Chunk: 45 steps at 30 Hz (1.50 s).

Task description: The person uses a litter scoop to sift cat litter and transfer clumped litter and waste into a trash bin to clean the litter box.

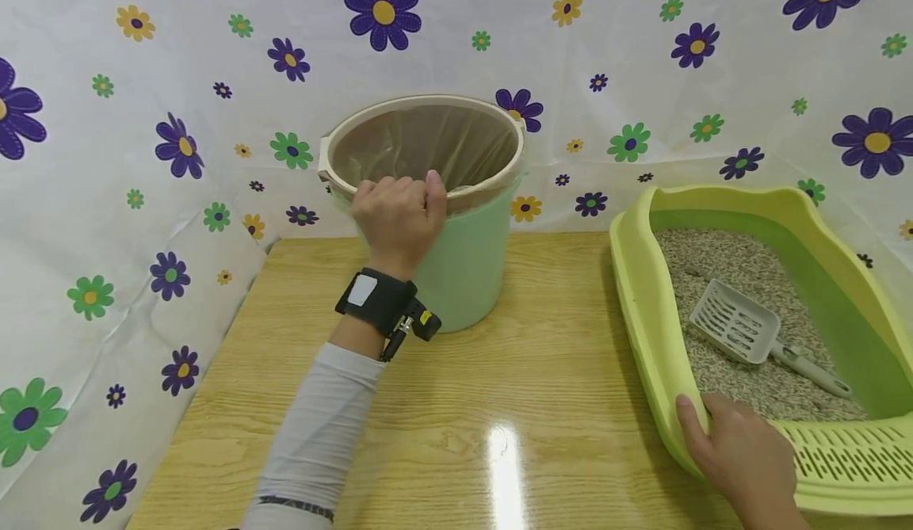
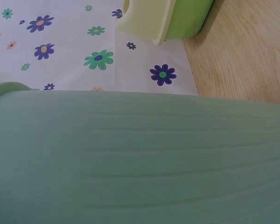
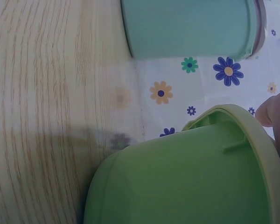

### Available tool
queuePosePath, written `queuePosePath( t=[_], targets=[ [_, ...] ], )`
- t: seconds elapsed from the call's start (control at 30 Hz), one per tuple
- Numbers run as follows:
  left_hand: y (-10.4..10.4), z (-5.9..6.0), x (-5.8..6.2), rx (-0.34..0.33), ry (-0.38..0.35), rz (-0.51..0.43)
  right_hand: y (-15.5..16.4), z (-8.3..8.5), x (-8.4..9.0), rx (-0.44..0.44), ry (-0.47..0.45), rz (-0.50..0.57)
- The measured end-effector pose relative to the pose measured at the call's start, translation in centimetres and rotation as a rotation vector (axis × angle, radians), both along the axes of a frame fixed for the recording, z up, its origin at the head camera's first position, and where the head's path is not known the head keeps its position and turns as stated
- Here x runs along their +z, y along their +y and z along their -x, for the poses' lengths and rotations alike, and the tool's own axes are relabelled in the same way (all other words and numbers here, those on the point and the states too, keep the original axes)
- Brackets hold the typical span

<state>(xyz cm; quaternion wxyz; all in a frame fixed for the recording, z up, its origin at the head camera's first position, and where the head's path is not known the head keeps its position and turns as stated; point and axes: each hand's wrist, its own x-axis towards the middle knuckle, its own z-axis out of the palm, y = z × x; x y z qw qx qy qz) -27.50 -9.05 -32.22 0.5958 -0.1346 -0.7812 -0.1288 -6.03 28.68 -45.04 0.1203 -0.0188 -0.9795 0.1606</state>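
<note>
A light green trash bin (image 1: 471, 268) with a clear liner bag (image 1: 428, 146) stands on the table, its beige ring around the top. My left hand (image 1: 399, 217) grips the front of that rim, fingers curled over it and thumb pointing up. The bin's ribbed wall (image 2: 177, 154) fills much of the left wrist view. At the right, my right hand (image 1: 745, 455) holds the near left rim of a yellow-green litter box (image 1: 631, 276), thumb on the outer side. Inside the box, a grey slotted litter scoop (image 1: 742, 328) lies on the litter (image 1: 713, 253).
The wood-grain table (image 1: 556, 387) spreads between the bin and the box. Behind them hangs a white flower-print sheet (image 1: 442, 62), which continues down the left side. A slotted ledge (image 1: 849, 460) forms the near end of the litter box.
</note>
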Motion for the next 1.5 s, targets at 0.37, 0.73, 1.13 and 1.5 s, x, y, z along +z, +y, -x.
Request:
queuePosePath(
  t=[0.37, 0.73, 1.13, 1.5],
  targets=[
    [2.2, 0.1, 0.0, -0.03, 0.03, 0.008, 0.1, 0.1, 0.0, -0.005, -0.011, 0.003],
    [4.6, 0.0, -0.2, -0.083, 0.024, 0.04, 0.6, 0.1, -0.2, -0.005, -0.071, 0.001],
    [7.1, 0.2, -0.2, -0.115, 0.08, 0.042, 0.5, 0.3, -0.3, -0.002, -0.047, 0.006],
    [9.2, -0.1, -0.2, -0.127, 0.065, 0.047, 0.4, 0.2, -0.4, -0.009, 0.005, 0.004]
  ],
)
